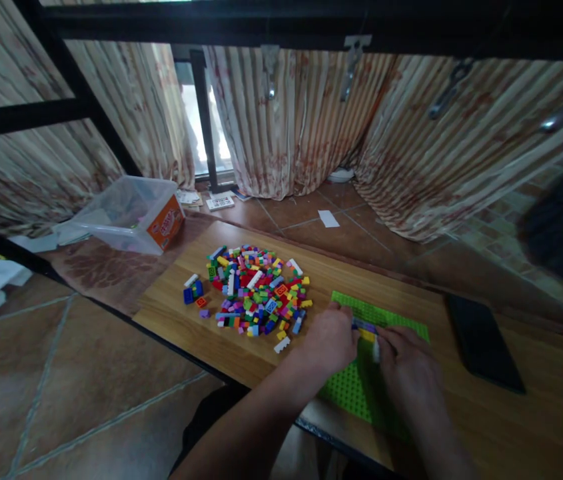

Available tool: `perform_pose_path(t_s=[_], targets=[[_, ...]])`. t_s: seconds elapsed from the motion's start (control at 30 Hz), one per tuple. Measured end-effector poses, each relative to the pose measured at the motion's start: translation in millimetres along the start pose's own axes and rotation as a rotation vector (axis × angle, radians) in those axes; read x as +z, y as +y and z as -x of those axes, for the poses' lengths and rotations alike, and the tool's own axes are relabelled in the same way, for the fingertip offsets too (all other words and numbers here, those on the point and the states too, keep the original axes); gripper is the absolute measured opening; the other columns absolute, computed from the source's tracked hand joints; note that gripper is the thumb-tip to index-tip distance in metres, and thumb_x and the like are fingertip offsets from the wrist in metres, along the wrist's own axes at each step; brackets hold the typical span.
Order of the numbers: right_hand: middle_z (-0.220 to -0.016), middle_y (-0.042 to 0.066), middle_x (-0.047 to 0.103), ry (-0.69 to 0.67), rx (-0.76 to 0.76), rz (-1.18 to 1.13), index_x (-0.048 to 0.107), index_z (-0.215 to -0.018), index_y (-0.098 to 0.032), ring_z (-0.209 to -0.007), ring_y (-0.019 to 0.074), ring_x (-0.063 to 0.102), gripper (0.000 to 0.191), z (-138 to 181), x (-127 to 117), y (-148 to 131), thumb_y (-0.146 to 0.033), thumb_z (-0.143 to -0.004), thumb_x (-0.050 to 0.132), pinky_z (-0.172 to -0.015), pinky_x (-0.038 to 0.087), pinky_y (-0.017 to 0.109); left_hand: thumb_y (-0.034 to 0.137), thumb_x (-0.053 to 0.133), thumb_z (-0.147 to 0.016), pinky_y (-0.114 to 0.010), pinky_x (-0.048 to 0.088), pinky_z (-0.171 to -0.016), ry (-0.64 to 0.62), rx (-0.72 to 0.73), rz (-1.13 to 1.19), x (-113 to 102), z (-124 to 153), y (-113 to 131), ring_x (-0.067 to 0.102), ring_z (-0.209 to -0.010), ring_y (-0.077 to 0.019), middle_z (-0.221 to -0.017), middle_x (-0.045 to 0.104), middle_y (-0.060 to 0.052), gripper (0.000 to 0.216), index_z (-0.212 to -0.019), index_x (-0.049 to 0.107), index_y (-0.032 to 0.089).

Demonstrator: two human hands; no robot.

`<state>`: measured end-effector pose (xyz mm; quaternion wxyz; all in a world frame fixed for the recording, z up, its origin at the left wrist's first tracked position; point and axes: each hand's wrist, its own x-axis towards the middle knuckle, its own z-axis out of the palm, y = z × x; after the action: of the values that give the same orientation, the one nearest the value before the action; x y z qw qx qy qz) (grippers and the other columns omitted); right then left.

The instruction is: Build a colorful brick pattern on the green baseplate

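Note:
A green studded baseplate [348, 390] lies on the wooden board in front of me. Over it, both hands close on a small group of toy bricks [365, 331] in purple, yellow and white. My left hand [331, 337] grips the left end, its fingertips partly hidden. From the right, my right hand [406, 360] has its fingers closed at the white brick [376, 350]. Whether the group is pressed onto the plate I cannot tell. Left of my hands spreads a pile of loose colourful bricks [256, 287].
A dark phone-like slab [484, 343] lies right of the baseplate. The wooden board [171, 293] runs along a tiled floor. A clear plastic box [131, 207] with an orange label stands at the far left. Black metal bars [281, 23] cross overhead, before striped curtains [301, 127].

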<state>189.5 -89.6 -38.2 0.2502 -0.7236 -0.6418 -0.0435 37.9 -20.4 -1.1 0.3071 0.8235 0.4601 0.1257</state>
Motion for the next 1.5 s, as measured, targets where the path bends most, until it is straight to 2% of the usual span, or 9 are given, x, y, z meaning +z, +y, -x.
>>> perform_pose_path(t_s=[0.27, 0.43, 0.57, 0.63, 0.77, 0.97, 1.03, 1.33, 1.5], targets=[[-0.093, 0.014, 0.068, 0.020, -0.053, 0.036, 0.071, -0.089, -0.013, -0.083, 0.0248, 0.059, 0.044, 1.5, 4.6, 5.0, -0.035, -0.093, 0.033, -0.079, 0.049, 0.040, 0.027, 0.052, -0.084, -0.031, 0.054, -0.082, 0.020, -0.003, -0.002, -0.2, 1.5, 0.4, 0.066, -0.089, -0.0222, -0.101, 0.067, -0.012, 0.025, -0.100, 0.064, 0.013], [-0.094, 0.013, 0.069, 0.116, -0.004, -0.010, 0.070, -0.091, -0.015, -0.087, 0.0258, 0.061, 0.038, 1.8, -3.2, -5.6, -0.036, -0.093, 0.039, -0.082, 0.048, 0.041, 0.026, 0.052, -0.085, -0.029, 0.053, -0.081, 0.097, 0.011, 0.138, -16.7, -2.9, 0.0, 0.066, -0.086, -0.0192, -0.095, 0.071, -0.008, 0.024, -0.101, 0.067, 0.016], [-0.097, 0.011, 0.070, 0.207, 0.008, -0.146, 0.069, -0.096, -0.017, -0.092, 0.0237, 0.063, 0.028, 4.1, -14.9, -35.8, -0.034, -0.093, 0.047, -0.086, 0.048, 0.040, 0.022, 0.052, -0.085, -0.025, 0.051, -0.075, 0.339, -0.003, 0.462, -39.9, -10.8, -14.0, 0.065, -0.079, -0.0151, -0.088, 0.072, -0.005, 0.022, -0.097, 0.069, 0.017], [-0.096, 0.008, 0.071, 0.145, -0.029, -0.280, 0.068, -0.097, -0.020, -0.091, 0.0215, 0.063, 0.023, 7.5, -16.2, -55.3, -0.033, -0.092, 0.050, -0.086, 0.049, 0.038, 0.023, 0.055, -0.083, -0.024, 0.050, -0.072, 0.489, -0.007, 0.645, -52.0, -13.7, -25.6, 0.064, -0.076, -0.0138, -0.085, 0.071, -0.004, 0.019, -0.093, 0.070, 0.016], [-0.095, 0.005, 0.071, -0.034, -0.104, -0.362, 0.068, -0.096, -0.022, -0.090, 0.0196, 0.063, 0.019, 15.3, -8.2, -87.9, -0.026, -0.092, 0.050, -0.085, 0.048, 0.037, 0.025, 0.061, -0.076, -0.019, 0.045, -0.057, 0.755, -0.087, 0.968, -77.1, -11.9, -47.7, 0.056, -0.057, -0.0087, -0.069, 0.064, 0.000, 0.016, -0.084, 0.069, 0.014], [-0.095, 0.005, 0.070, -0.079, -0.110, -0.392, 0.068, -0.095, -0.022, -0.091, 0.0203, 0.063, 0.017, 12.1, 8.0, -108.5, -0.024, -0.090, 0.052, -0.084, 0.047, 0.037, 0.028, 0.067, -0.068, -0.015, 0.037, -0.050, 1.028, -0.168, 1.253, -105.9, 0.0, -67.3, 0.048, -0.050, -0.0034, -0.065, 0.059, 0.003, 0.019, -0.081, 0.067, 0.013], [-0.096, 0.005, 0.070, -0.073, -0.110, -0.394, 0.069, -0.096, -0.021, -0.092, 0.0205, 0.062, 0.017, 8.3, 12.4, -113.6, -0.023, -0.090, 0.052, -0.086, 0.046, 0.037, 0.027, 0.068, -0.067, -0.015, 0.036, -0.050, 1.045, -0.174, 1.307, -108.2, 1.5, -69.5, 0.047, -0.050, -0.0028, -0.065, 0.059, 0.004, 0.019, -0.080, 0.066, 0.013], [-0.101, 0.008, 0.068, -0.009, -0.156, -0.417, 0.069, -0.105, -0.021, -0.097, 0.0221, 0.060, 0.024, -5.9, 36.5, -138.5, -0.025, -0.090, 0.051, -0.086, 0.047, 0.038, 0.026, 0.067, -0.067, -0.017, 0.036, -0.052, 0.902, -0.190, 1.351, -108.8, 6.2, -66.8, 0.048, -0.052, -0.0040, -0.065, 0.059, 0.003, 0.020, -0.081, 0.066, 0.013], [-0.100, 0.007, 0.068, 0.008, -0.181, -0.444, 0.069, -0.103, -0.021, -0.095, 0.0218, 0.060, 0.022, -7.9, 45.9, -148.4, -0.025, -0.090, 0.052, -0.085, 0.048, 0.038, 0.028, 0.062, -0.072, -0.018, 0.039, -0.054, 0.958, -0.226, 1.102, -117.6, 8.1, -88.0, 0.051, -0.054, -0.0068, -0.067, 0.061, 0.001, 0.020, -0.084, 0.067, 0.013]])
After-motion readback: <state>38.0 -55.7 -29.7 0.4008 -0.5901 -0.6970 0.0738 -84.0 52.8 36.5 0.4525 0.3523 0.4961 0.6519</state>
